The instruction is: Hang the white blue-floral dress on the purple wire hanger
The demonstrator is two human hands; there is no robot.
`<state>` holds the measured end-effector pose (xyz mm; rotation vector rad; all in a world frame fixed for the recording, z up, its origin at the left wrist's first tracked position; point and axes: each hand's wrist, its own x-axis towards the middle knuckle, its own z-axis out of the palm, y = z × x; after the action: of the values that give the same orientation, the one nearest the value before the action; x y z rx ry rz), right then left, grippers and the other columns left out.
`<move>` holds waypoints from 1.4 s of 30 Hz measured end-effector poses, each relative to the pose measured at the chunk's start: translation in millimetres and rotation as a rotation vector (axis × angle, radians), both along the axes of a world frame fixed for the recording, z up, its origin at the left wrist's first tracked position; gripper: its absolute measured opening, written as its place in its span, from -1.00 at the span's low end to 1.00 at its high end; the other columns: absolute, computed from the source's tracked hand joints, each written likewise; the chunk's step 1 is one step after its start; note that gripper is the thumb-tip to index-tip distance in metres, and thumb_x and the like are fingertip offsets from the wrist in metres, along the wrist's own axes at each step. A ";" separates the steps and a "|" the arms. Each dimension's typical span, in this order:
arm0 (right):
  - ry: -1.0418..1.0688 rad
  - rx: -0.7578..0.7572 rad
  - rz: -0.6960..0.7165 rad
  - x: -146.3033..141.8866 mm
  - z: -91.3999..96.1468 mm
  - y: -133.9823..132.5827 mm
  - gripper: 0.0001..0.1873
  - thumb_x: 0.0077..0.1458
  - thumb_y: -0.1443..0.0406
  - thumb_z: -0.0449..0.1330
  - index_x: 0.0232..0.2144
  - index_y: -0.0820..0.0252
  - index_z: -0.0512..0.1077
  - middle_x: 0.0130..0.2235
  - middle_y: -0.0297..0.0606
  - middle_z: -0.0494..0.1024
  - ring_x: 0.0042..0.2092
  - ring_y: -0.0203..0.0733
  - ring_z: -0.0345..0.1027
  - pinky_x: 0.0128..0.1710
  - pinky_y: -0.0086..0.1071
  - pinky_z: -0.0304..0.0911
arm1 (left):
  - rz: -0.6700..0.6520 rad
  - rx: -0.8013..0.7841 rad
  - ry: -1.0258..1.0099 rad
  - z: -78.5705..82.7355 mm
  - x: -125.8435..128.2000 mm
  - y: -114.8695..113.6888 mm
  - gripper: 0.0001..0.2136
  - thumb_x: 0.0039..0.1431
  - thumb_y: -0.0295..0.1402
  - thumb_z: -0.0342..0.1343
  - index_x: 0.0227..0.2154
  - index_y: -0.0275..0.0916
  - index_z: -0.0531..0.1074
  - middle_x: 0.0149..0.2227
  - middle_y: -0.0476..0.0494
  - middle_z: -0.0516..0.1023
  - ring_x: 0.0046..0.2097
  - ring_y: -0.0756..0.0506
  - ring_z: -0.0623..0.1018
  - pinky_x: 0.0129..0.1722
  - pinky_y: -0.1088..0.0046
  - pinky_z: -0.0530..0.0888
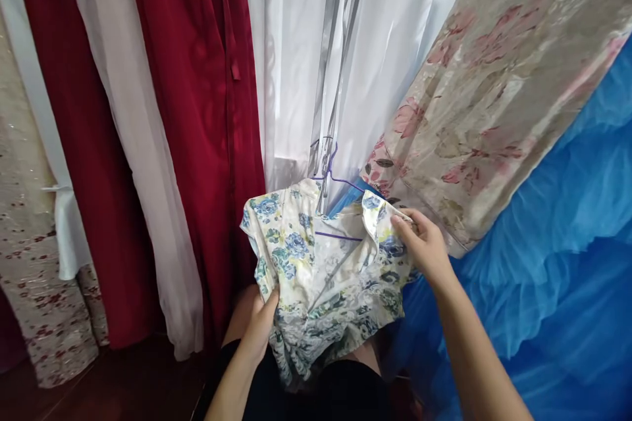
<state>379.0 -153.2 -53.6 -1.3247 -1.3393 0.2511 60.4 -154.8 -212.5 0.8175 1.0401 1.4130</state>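
A white dress (296,256) with blue and green flowers hangs on a thin purple hanger (340,179) in front of me, its V-shaped neckline facing my way. My left hand (261,322) grips the fabric at its left side, thumb on the front and fingers partly hidden behind. At the opposite shoulder, my right hand (419,237) pinches the sleeve edge between thumb and fingers. The hanger's hook rises above the collar, against silvery ribbons (328,79). The lower part of the garment falls in dark folds over my knees; whether it is a dress or a blouse is hard to see.
Long red drapes (192,112) and pale sheer cloth (133,131) hang at the left. White curtains (291,46) hang behind. To the right are a beige floral gown (474,99) and blue ruffled tulle (557,276). The dark floor (133,381) shows at lower left.
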 end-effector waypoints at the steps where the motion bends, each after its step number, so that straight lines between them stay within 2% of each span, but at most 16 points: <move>1: -0.140 0.093 -0.116 -6.3 -6.3 2.2 -0.47 0.13 0.04 0.24 0.06 0.20 0.49 0.02 0.00 0.59 0.06 0.20 0.43 0.05 0.02 0.33 | 0.022 0.012 0.001 -4.2 3.5 -3.2 -0.50 0.07 -0.12 0.34 0.06 -0.19 0.49 0.19 -0.27 0.52 0.34 -0.31 0.35 0.32 0.19 0.30; 3: -0.364 0.212 -0.224 -27.5 -22.1 9.1 -0.34 0.13 0.12 0.22 0.24 0.21 0.33 0.30 0.09 0.33 0.35 0.30 0.09 0.29 0.20 0.03 | 0.050 0.028 -0.007 -8.7 9.3 -9.2 -0.48 0.07 -0.10 0.33 0.09 -0.15 0.48 0.21 -0.23 0.50 0.37 -0.29 0.30 0.36 0.20 0.24; 6: -0.485 0.174 -0.080 -69.8 -44.4 20.8 -0.28 0.19 0.12 0.18 0.33 0.25 0.19 0.43 0.15 0.07 0.46 0.30 -0.22 0.36 0.28 -0.21 | 0.044 0.026 -0.001 -8.7 15.2 -16.1 -0.42 0.07 -0.09 0.33 0.15 -0.10 0.44 0.24 -0.20 0.47 0.39 -0.28 0.26 0.38 0.21 0.21; 8: -0.433 0.147 0.011 -92.4 -49.2 26.6 -0.29 0.23 0.07 0.18 0.31 0.25 0.19 0.42 0.17 0.06 0.46 0.27 -0.19 0.36 0.24 -0.17 | 0.039 0.021 0.014 -8.1 16.3 -18.3 -0.41 0.07 -0.07 0.32 0.17 -0.08 0.43 0.24 -0.20 0.47 0.38 -0.30 0.28 0.38 0.19 0.22; 10: -0.292 0.205 -0.011 -101.7 -42.8 31.2 -0.33 0.21 0.04 0.21 0.25 0.23 0.23 0.35 0.17 0.20 0.39 0.21 0.02 0.31 0.12 0.03 | 0.051 0.021 0.036 -10.5 14.7 -17.9 -0.40 0.08 -0.05 0.32 0.18 -0.07 0.43 0.25 -0.20 0.46 0.38 -0.30 0.28 0.38 0.17 0.21; 13: -0.072 0.239 -0.168 -91.6 -19.3 38.5 -0.51 0.16 0.03 0.25 0.01 0.19 0.35 0.01 -0.01 0.50 -0.04 0.02 0.42 -0.03 -0.14 0.32 | 0.087 0.022 0.064 -20.4 10.4 -14.4 -0.39 0.09 0.00 0.32 0.19 -0.04 0.42 0.30 -0.19 0.40 0.40 -0.29 0.24 0.39 0.19 0.19; 15: -0.075 0.122 -0.234 -81.2 -2.2 44.3 -0.69 0.17 0.04 0.22 -0.25 0.16 0.39 -0.29 -0.19 0.53 -0.32 -0.08 0.37 -0.28 -0.26 0.24 | 0.085 0.023 0.068 -27.5 10.1 -11.8 -0.39 0.11 0.03 0.29 0.20 -0.03 0.39 0.33 -0.17 0.36 0.41 -0.27 0.21 0.39 0.21 0.18; 18: -0.247 -0.025 -0.245 -82.3 15.1 52.0 -0.68 0.26 0.14 0.07 -0.51 0.10 0.29 -0.52 -0.28 0.39 -0.44 -0.11 0.25 -0.40 -0.29 0.03 | 0.070 0.011 0.078 -29.4 15.6 -10.4 -0.41 0.15 0.03 0.25 0.20 -0.05 0.38 0.32 -0.17 0.37 0.42 -0.26 0.20 0.41 0.19 0.14; 22: -0.448 -0.007 -0.015 -107.3 17.9 50.5 -0.78 0.27 0.23 0.04 -0.43 0.10 0.34 -0.48 -0.28 0.41 -0.42 -0.11 0.23 -0.39 -0.30 -0.04 | 0.121 0.009 0.078 -12.9 20.1 -10.8 -0.47 0.15 -0.03 0.24 0.16 -0.06 0.43 0.22 -0.17 0.49 0.39 -0.28 0.25 0.39 0.17 0.19; 24: -0.387 0.030 0.130 -115.2 12.2 40.8 -0.81 0.28 0.24 0.05 -0.38 0.10 0.36 -0.46 -0.32 0.40 -0.42 -0.13 0.22 -0.38 -0.32 0.00 | 0.144 0.035 0.080 -5.1 16.6 -11.2 -0.50 0.15 -0.07 0.24 0.15 -0.06 0.44 0.20 -0.14 0.51 0.39 -0.28 0.26 0.37 0.20 0.23; 27: -0.086 0.176 0.174 -121.1 -12.8 13.4 -0.86 0.28 0.20 0.12 -0.30 0.11 0.38 -0.35 -0.30 0.43 -0.31 -0.11 0.29 -0.26 -0.32 0.15 | 0.141 0.049 0.082 -4.3 9.0 -13.5 -0.50 0.17 -0.08 0.24 0.16 -0.07 0.43 0.21 -0.14 0.50 0.39 -0.26 0.27 0.37 0.21 0.22; 30: 0.304 0.329 -0.055 -134.6 -66.5 -20.5 -0.89 0.25 0.19 0.20 -0.21 0.07 0.39 -0.22 -0.25 0.43 -0.18 -0.06 0.31 -0.10 -0.24 0.21 | 0.122 0.029 0.063 -13.4 6.8 -17.0 -0.48 0.18 -0.06 0.23 0.18 -0.07 0.40 0.24 -0.14 0.48 0.38 -0.26 0.29 0.38 0.21 0.21; 32: 0.479 0.209 -0.081 -148.6 -110.6 -36.8 -0.86 0.27 0.15 0.17 -0.29 0.04 0.36 -0.31 -0.29 0.38 -0.25 -0.05 0.27 -0.20 -0.26 0.21 | 0.094 0.030 0.060 -19.7 9.0 -17.8 -0.47 0.18 -0.05 0.24 0.19 -0.07 0.40 0.23 -0.15 0.48 0.36 -0.27 0.31 0.36 0.22 0.25; 35: 0.500 -0.184 0.210 -165.4 -160.2 -43.5 -0.64 0.28 -0.02 0.13 -0.42 0.07 0.31 -0.46 -0.34 0.33 -0.42 -0.12 0.20 -0.40 -0.30 0.11 | 0.048 0.079 0.081 -25.8 12.4 -15.7 -0.44 0.17 -0.02 0.24 0.20 -0.10 0.41 0.25 -0.19 0.46 0.35 -0.28 0.33 0.34 0.24 0.27; 38: 0.393 -0.375 0.421 -167.6 -171.4 -39.1 -0.54 0.30 -0.07 0.07 -0.47 0.12 0.31 -0.47 -0.31 0.38 -0.42 -0.13 0.23 -0.38 -0.29 0.10 | 0.024 0.101 0.084 -29.6 12.2 -12.1 -0.37 0.18 0.02 0.23 0.25 -0.15 0.36 0.26 -0.25 0.45 0.36 -0.28 0.31 0.36 0.24 0.24; 42: 0.368 -0.383 0.493 -159.3 -158.5 -41.2 -0.59 0.30 0.00 0.10 -0.46 0.14 0.32 -0.46 -0.31 0.43 -0.38 -0.13 0.27 -0.32 -0.30 0.13 | 0.008 0.087 0.059 -29.3 12.8 -12.8 -0.35 0.19 0.00 0.23 0.27 -0.16 0.32 0.22 -0.27 0.48 0.35 -0.27 0.33 0.35 0.24 0.24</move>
<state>219.7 -194.5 -212.1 -1.1574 -1.3168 1.0816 73.1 -167.6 -241.8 0.9243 1.0332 1.4567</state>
